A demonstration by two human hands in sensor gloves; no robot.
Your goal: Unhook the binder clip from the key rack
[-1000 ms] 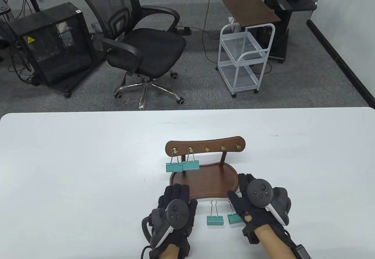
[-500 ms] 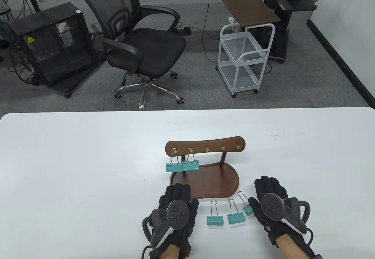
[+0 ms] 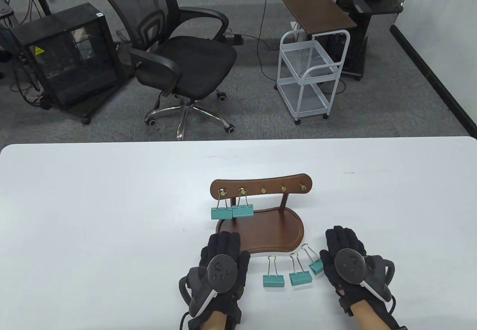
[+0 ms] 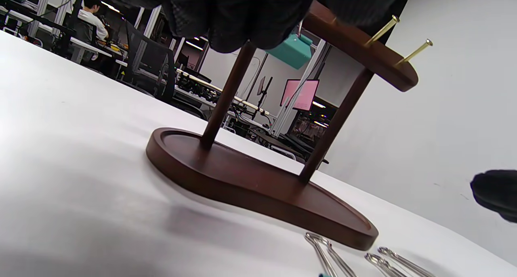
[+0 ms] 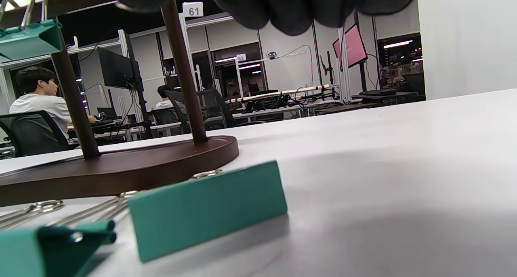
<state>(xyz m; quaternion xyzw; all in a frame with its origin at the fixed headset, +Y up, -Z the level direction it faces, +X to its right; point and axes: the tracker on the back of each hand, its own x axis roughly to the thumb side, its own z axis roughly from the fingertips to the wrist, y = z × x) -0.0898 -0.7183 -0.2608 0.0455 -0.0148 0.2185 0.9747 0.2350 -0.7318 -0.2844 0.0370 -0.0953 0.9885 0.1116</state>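
Neither of our hands grips anything: our left hand (image 3: 223, 261) lies flat on the white table (image 3: 93, 214), fingers spread and touching the near edge of the key rack (image 3: 261, 229) base, and our right hand (image 3: 344, 257) lies flat too, fingers extended, just beside the rightmost loose clip (image 3: 316, 266). Two teal binder clips (image 3: 231, 211) hang from the two leftmost pegs of the rack, overlapping slightly; three more lie on the table between our hands, in front of the base. Beyond the table we see grey carpet, a black office chair (image 3: 179, 54), a white rolling cart (image 3: 313, 72) and a black cabinet (image 3: 70, 57). Our left wrist view shows two bare brass pegs (image 4: 404, 38) jutting from the rack's bar and a pink monitor (image 4: 301, 94) behind. Our right wrist view shows a loose clip (image 5: 206, 208) close up, and seated people at desks that the table view does not show.
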